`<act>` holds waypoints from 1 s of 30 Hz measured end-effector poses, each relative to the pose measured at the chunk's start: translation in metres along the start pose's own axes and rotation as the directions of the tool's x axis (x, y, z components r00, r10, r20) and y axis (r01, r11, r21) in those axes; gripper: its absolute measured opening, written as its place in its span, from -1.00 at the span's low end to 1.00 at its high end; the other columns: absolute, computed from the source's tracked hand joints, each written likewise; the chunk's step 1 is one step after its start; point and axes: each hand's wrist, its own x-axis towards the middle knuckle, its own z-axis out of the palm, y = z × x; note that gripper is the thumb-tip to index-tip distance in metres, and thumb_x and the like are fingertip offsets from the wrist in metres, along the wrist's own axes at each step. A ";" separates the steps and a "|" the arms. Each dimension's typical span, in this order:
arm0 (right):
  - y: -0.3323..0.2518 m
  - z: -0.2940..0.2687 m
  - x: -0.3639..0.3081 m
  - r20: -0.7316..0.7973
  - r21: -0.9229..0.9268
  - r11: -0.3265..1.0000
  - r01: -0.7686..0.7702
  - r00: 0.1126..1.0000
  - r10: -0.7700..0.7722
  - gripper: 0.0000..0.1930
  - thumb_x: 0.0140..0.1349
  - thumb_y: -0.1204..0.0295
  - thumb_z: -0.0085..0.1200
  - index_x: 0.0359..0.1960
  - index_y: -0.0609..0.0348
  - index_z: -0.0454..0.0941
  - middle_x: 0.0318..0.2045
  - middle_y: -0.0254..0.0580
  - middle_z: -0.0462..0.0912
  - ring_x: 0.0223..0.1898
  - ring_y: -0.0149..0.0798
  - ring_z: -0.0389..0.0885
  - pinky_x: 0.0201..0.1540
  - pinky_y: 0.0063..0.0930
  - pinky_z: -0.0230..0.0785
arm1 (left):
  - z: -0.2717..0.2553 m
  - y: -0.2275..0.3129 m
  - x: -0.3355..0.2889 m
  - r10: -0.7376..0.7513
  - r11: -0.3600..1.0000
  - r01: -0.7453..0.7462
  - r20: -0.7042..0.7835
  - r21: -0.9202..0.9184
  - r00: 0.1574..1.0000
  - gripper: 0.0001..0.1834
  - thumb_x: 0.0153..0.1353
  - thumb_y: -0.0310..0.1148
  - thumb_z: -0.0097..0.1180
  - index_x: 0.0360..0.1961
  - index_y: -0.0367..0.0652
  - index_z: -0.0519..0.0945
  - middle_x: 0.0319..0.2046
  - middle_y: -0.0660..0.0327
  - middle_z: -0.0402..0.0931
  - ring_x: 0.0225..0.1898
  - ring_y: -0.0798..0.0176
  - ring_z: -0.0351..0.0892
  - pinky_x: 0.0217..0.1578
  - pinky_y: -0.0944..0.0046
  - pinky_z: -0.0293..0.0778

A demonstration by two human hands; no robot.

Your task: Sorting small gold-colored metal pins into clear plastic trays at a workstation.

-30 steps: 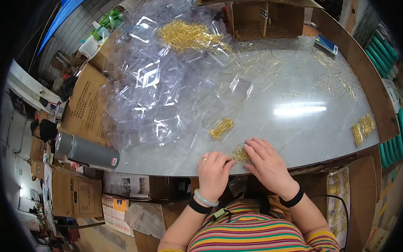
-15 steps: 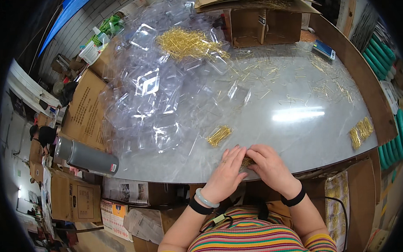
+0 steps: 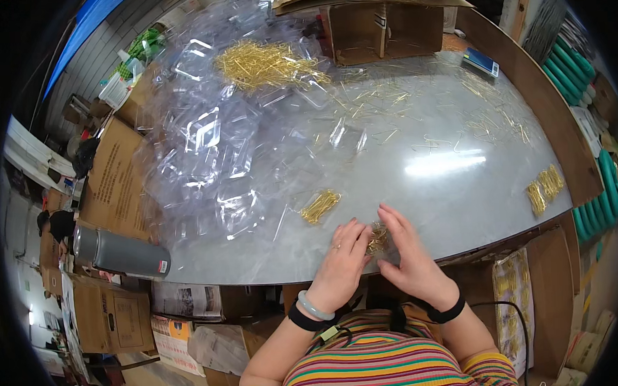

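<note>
At the table's near edge a small bundle of gold wire hooks (image 3: 377,239) lies between my two hands. My left hand (image 3: 340,265) rests against its left side, with the fingers close together and the thumb at the near end, gripping it. My right hand (image 3: 411,263) is open on the other side, thumb apart from the stretched fingers. A second bundle of gold hooks (image 3: 320,207) lies just beyond my left hand. Another packed bundle (image 3: 545,189) sits near the table's right edge.
Clear plastic boxes (image 3: 205,135) pile up on the table's left, with a heap of gold hooks (image 3: 264,64) on top. Loose hooks (image 3: 380,98) scatter across the far side. A grey bottle (image 3: 120,252) stands left; a cardboard box (image 3: 354,33) and a blue box (image 3: 480,63) sit at the back.
My right hand has opened and drawn away from the hook bundle, uncovering more of it. My left hand stays beside the bundle. The whole view has shifted slightly.
</note>
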 end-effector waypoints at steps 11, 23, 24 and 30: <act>0.015 -0.009 -0.016 -0.051 -0.239 0.968 -0.080 0.996 0.069 -0.57 0.04 0.57 0.31 0.00 0.14 0.56 -0.20 -0.18 0.63 -0.02 -0.01 0.52 0.13 -0.12 0.33 | -0.002 0.000 -0.003 -0.006 0.999 0.003 -0.065 -0.052 0.998 -0.36 0.24 -0.48 0.21 0.34 -0.32 0.32 0.22 -0.16 0.34 0.31 -0.26 0.30 0.38 -0.13 0.18; 0.004 -0.002 -0.004 -0.034 -0.372 0.928 -0.024 0.999 0.013 -0.42 0.00 0.58 0.31 0.15 0.14 0.49 -0.12 -0.13 0.62 -0.01 0.01 0.55 0.03 -0.18 0.43 | 0.001 0.003 -0.004 -0.034 0.999 0.036 -0.104 0.016 0.994 -0.40 0.23 -0.49 0.21 0.30 -0.29 0.37 0.18 -0.07 0.42 0.32 -0.22 0.33 0.38 -0.24 0.09; 0.004 0.002 -0.005 -0.048 -0.331 0.943 -0.017 0.999 0.001 -0.42 0.01 0.59 0.30 0.15 0.15 0.49 -0.14 -0.13 0.61 -0.03 0.03 0.56 0.00 -0.18 0.44 | 0.002 0.003 -0.004 -0.033 0.999 0.036 -0.103 0.019 0.994 -0.41 0.23 -0.49 0.20 0.30 -0.28 0.38 0.17 -0.07 0.42 0.31 -0.22 0.33 0.38 -0.24 0.10; -0.008 0.013 -0.013 -0.129 -0.042 0.996 -0.084 0.989 0.078 -0.49 0.19 0.64 0.10 0.22 0.37 0.36 0.20 0.24 0.41 0.18 0.24 0.46 0.23 -0.11 0.36 | 0.004 0.005 -0.005 -0.057 0.997 0.062 -0.123 0.040 0.991 -0.44 0.23 -0.54 0.17 0.28 -0.27 0.39 0.17 -0.06 0.43 0.29 -0.23 0.35 0.38 -0.24 0.11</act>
